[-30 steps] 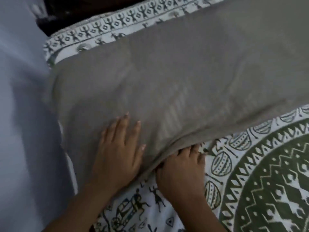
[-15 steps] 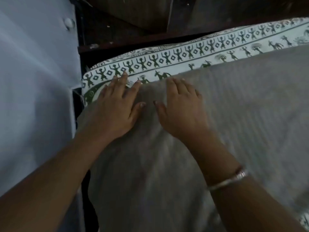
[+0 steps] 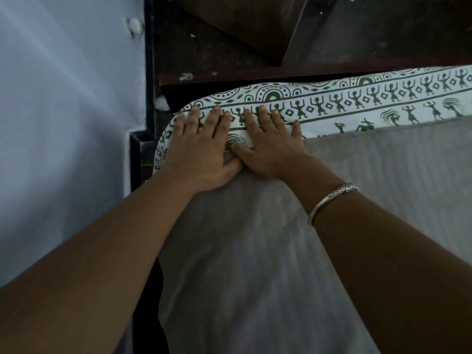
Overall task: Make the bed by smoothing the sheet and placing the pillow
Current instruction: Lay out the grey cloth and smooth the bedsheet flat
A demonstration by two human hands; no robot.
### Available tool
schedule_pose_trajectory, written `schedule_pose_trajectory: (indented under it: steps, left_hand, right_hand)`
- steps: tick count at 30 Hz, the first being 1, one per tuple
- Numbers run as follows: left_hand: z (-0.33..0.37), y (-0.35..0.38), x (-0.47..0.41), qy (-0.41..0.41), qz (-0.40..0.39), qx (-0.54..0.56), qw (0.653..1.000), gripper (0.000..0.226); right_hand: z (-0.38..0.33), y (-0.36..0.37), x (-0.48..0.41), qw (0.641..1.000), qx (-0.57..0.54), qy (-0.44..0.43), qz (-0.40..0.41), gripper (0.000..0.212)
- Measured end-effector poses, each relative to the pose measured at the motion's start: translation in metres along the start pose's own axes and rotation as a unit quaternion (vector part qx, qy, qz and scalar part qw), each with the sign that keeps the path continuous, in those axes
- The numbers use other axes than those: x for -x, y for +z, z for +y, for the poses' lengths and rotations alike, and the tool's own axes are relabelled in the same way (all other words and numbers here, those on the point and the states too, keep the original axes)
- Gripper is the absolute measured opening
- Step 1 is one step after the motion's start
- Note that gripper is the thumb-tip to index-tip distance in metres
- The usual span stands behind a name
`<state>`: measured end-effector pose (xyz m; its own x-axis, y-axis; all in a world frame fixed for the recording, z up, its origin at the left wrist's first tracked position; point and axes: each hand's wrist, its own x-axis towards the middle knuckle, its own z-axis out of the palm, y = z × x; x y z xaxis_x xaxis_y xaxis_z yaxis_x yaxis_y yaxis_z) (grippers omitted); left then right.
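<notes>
With left hand (image 3: 201,149) and right hand (image 3: 270,146) flat, gripping nothing, on the sheet (image 3: 383,100) at 12 o'clock of the pillow (image 3: 255,251), sweep evenly toward 3 o'clock

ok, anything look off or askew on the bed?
Nothing stands out. The grey pillow lies on the printed bedsheet, far edge roughly parallel to the border. Left hand and right hand rest flat at the corner; no tears or stains.

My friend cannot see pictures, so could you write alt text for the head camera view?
The left hand and right hand lie flat side by side, fingers on the white sheet printed with dark green figures, palms at the edge of a grey pillow. A silver bangle circles the right wrist.
</notes>
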<state>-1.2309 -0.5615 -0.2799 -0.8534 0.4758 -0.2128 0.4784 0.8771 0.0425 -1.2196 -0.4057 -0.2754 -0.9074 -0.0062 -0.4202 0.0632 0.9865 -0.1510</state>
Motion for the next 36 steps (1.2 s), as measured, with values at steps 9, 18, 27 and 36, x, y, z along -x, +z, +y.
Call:
schedule_pose_trajectory:
  steps: [9,18,27,36]
  left_hand:
    - [-0.008,-0.015,-0.017,-0.016,-0.066,0.001,0.998,0.111]
    - [0.091,-0.072,0.079,0.118,-0.052,0.01,0.992,0.094]
    - [0.212,-0.174,0.181,0.286,-0.045,0.032,0.957,0.088]
    - [0.265,-0.245,0.279,0.33,-0.134,-0.02,0.934,0.134]
  right_hand:
    - [0.005,-0.005,0.001,1.0,0.008,-0.01,0.017,0.079]
    - [0.036,-0.018,0.165,0.991,-0.077,0.113,0.011,0.078]
    - [0.072,-0.085,0.363,0.963,-0.096,0.253,0.003,0.085]
    - [0.047,-0.114,0.523,0.952,-0.123,0.281,-0.002,0.075]
